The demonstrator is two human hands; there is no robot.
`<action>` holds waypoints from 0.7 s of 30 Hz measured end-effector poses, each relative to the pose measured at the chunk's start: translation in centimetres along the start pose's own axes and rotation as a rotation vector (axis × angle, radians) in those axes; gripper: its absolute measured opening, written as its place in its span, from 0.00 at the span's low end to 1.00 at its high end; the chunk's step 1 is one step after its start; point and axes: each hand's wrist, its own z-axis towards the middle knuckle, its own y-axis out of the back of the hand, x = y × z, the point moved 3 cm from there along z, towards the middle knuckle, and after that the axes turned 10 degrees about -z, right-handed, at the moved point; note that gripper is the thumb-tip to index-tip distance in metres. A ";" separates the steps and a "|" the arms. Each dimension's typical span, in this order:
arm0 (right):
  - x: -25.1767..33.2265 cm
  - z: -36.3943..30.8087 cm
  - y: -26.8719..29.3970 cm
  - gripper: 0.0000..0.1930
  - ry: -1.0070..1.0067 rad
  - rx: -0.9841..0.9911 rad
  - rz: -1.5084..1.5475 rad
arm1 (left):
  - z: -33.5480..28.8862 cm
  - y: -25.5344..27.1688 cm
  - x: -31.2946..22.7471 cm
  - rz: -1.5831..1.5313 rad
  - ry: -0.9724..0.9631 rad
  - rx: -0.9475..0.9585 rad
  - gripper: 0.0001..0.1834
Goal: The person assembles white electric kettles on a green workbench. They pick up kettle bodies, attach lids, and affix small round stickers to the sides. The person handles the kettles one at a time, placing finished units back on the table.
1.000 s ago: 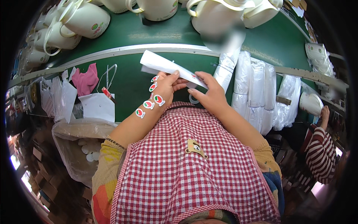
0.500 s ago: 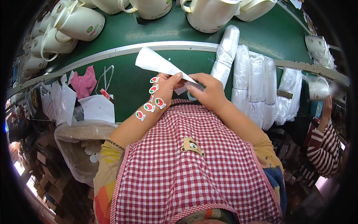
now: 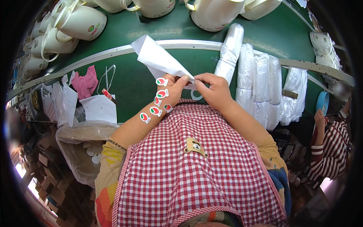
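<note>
A white paper sheet [image 3: 162, 56], bent into a loose cone, stretches up and to the left from my hands over the green table. My left hand [image 3: 174, 87] grips its lower part between thumb and fingers. Several small red, green and white stickers [image 3: 155, 111] cling to the back of that hand and the forearm. At the sheet's lower right corner, my right hand [image 3: 212, 87] pinches with thumb and forefinger; whether a sticker is in the pinch is too small to tell. Just below the sheet, between my hands, lies a white ring [image 3: 196, 95].
Cream jugs [image 3: 85, 22] line the green conveyor [image 3: 166, 32] beyond a metal rail [image 3: 189, 44]. Bundles of clear plastic bags [image 3: 261, 89] lie right. A pink cloth [image 3: 85, 82], white papers [image 3: 99, 109] and a lined bin [image 3: 75, 155] are left. A striped-sleeved co-worker [image 3: 331, 147] is far right.
The sheet's far end has swung up and left, opening wider. My left hand has turned slightly and my right hand shifted a little right. The co-worker's hand has lowered away from a jug.
</note>
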 end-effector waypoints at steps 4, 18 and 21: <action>-0.7 -0.1 0.2 0.10 -0.133 0.051 0.086 | -0.2 0.0 0.2 0.002 -0.020 -0.009 0.14; 11.8 3.1 -0.9 0.06 1.060 0.070 -0.456 | 0.1 -2.6 -1.8 0.895 -0.218 0.378 0.12; 12.6 3.2 -2.8 0.05 1.115 0.422 -0.593 | -0.2 -2.6 -2.0 0.905 -0.209 0.384 0.12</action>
